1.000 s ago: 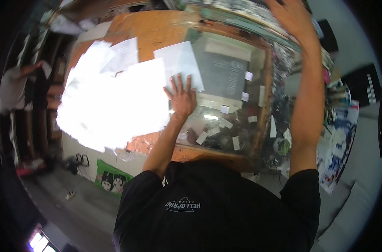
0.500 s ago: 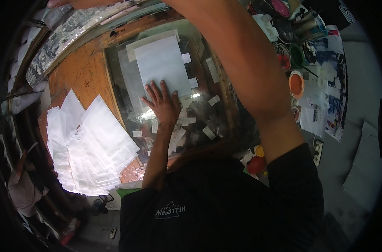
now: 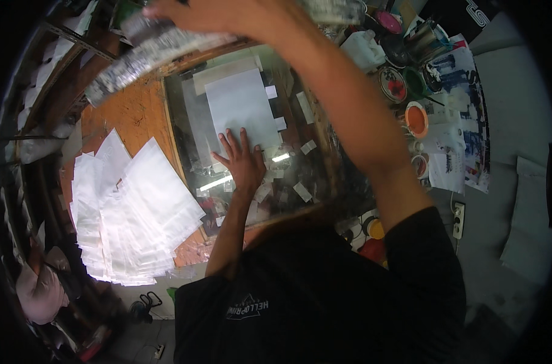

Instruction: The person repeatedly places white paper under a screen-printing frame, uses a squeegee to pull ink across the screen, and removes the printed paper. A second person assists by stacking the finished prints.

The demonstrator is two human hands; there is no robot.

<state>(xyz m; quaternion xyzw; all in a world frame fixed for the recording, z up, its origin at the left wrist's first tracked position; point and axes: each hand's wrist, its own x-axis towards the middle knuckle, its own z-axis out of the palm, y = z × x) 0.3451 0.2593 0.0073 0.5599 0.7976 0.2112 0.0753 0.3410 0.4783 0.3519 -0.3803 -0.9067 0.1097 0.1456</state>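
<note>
While my left hand [image 3: 242, 162] presses flat, fingers spread, on the white rectangular sheet [image 3: 242, 112] lying on the glass-topped frame [image 3: 324, 164], it grips nothing. My right hand [image 3: 209, 13] reaches up over the frame's far edge, touching a blurred speckled strip [image 3: 148, 51]; I cannot tell whether it grips it.

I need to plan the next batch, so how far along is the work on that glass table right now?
Done, it seems: a large heap of clear plastic bags lies spread on the orange board. In hand: the left hand presses flat on a white sheet on the glass table, while the right hand is raised, gripping a speckled frame. That frame is not yet lowered.
</note>
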